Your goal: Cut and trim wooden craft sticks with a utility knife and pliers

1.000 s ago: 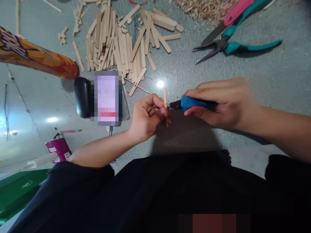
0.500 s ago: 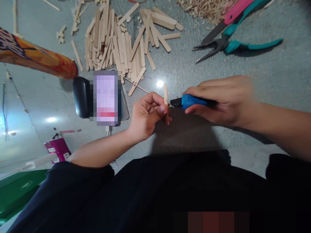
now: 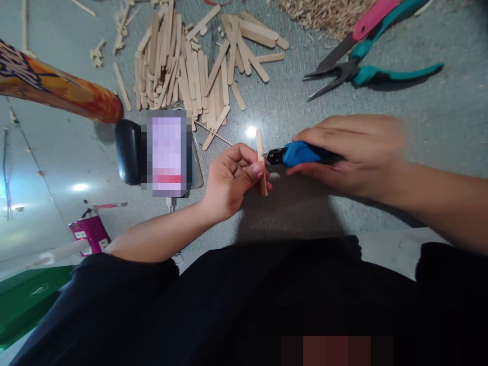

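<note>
My left hand (image 3: 231, 179) pinches a thin wooden craft stick (image 3: 261, 152) and holds it upright just above the grey floor. My right hand (image 3: 351, 152) is wrapped round a blue-handled cutter (image 3: 299, 153). The cutter's dark tip meets the stick at about mid-height, from the right. A heap of similar wooden sticks (image 3: 190, 66) lies on the floor beyond my hands.
A phone on a black stand (image 3: 131, 152) sits left of my left hand. Teal pliers (image 3: 366, 71) and pink-handled scissors (image 3: 362, 25) lie at the far right, beside a pile of wood chips (image 3: 320, 12). An orange patterned cylinder (image 3: 57, 89) is at the left; a magenta item (image 3: 87, 231) lies lower left.
The stick has risen slightly in my left hand, and the cutter's tip has shifted a little up along it. Both hands stay in the same place.
</note>
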A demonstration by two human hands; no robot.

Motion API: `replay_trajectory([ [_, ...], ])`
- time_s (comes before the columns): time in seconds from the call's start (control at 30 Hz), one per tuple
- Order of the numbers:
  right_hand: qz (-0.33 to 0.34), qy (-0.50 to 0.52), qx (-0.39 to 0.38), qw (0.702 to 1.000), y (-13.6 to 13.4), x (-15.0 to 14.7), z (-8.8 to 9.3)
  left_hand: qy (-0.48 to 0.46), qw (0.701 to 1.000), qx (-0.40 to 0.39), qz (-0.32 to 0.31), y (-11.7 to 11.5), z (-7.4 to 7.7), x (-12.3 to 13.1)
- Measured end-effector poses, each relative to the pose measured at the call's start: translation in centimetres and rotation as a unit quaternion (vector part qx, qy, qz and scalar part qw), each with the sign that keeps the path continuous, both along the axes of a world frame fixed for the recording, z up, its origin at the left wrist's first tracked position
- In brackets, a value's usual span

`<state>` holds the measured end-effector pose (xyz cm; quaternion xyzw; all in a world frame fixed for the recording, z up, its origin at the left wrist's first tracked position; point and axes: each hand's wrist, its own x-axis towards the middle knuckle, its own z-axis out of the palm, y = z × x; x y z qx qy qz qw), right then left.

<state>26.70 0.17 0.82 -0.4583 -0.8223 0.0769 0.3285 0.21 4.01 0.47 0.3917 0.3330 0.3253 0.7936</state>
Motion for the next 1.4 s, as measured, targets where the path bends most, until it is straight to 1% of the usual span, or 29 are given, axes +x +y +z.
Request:
replay_trajectory([
  [0.17,-0.029,-0.047,-0.055,0.997,-0.5,0.0,0.2,0.005,1.0,-0.005,-0.006,0.0,0.0,-0.1],
  [0.2,-0.031,-0.045,-0.045,0.997,-0.5,0.0,0.1,0.01,1.0,-0.007,-0.01,0.1,-0.1,-0.2],
  [0.3,-0.033,-0.037,0.031,0.998,-0.4,-0.1,-0.3,0.018,1.0,-0.012,-0.019,0.1,-0.2,-0.3],
  [0.4,-0.045,-0.052,0.094,0.993,-0.2,-0.1,-0.8,0.02,0.999,-0.015,-0.021,0.1,-0.3,-0.3],
  [0.47,-0.045,-0.067,0.115,0.99,-0.1,0.0,-0.8,0.025,0.999,-0.016,-0.019,0.1,-0.3,-0.2],
  [0.53,-0.04,-0.074,0.119,0.989,-0.1,0.1,-0.7,0.034,0.999,-0.015,-0.017,0.2,-0.3,-0.2],
  [0.67,-0.029,-0.058,0.083,0.994,-0.3,0.0,-0.1,0.04,0.999,-0.007,-0.019,0.3,-0.3,-0.4],
  [0.77,-0.031,-0.066,0.024,0.997,-0.4,-0.2,0.3,0.039,0.999,0.005,-0.019,0.3,-0.4,-0.5],
  [0.87,-0.024,-0.068,-0.021,0.997,-0.5,-0.2,0.4,0.046,0.998,0.044,-0.015,0.1,-0.4,-0.4],
  [0.93,-0.023,-0.075,-0.045,0.996,-0.5,-0.1,0.4,0.059,0.995,0.086,0.003,-0.1,-0.5,-0.2],
  [1.03,-0.025,-0.11,-0.083,0.99,-0.5,0.1,0.5,0.093,0.983,0.149,0.062,-0.5,-0.5,-0.1],
  [1.13,-0.027,-0.121,-0.082,0.989,-0.3,0.2,0.5,0.129,0.97,0.18,0.101,-0.5,-0.5,0.0],
  [1.27,-0.039,-0.104,-0.068,0.991,-0.3,0.3,0.5,0.15,0.962,0.2,0.109,-0.5,-0.7,0.0],
  [1.4,-0.067,-0.068,-0.076,0.992,-0.4,0.5,0.7,0.16,0.944,0.264,0.118,-0.5,-1.1,-0.3],
])
